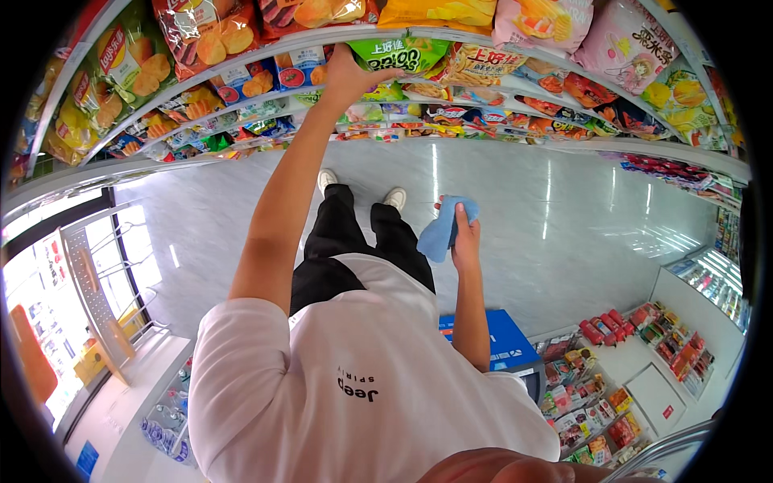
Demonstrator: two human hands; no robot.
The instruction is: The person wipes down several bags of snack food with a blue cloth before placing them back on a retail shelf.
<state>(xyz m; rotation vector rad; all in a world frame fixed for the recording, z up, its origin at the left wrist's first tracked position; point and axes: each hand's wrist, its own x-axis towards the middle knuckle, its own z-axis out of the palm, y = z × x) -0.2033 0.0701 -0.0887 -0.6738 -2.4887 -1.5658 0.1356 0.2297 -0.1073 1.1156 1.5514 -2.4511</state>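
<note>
My left hand (348, 77) reaches up to a snack shelf, at the lower left of a green bag of onion rings (398, 55). Its thumb lies along the bag's lower edge; the fingers are hidden, so whether they grip it I cannot tell. Blue potato chip bags (300, 67) stand just left of that hand, and a yellowish snack bag (483, 63) is right of the green one. Lower down, over the floor, my right hand (465, 238) holds a folded blue cloth (445, 229), thumb on top.
Shelf edges (253, 57) curve across the top, with large chip bags (208, 36) on the upper tier. Grey tiled floor (513, 253) lies below. A blue box (504, 338) and a stand of packaged snacks (580, 398) are behind at right. Bottled water (166, 431) sits at lower left.
</note>
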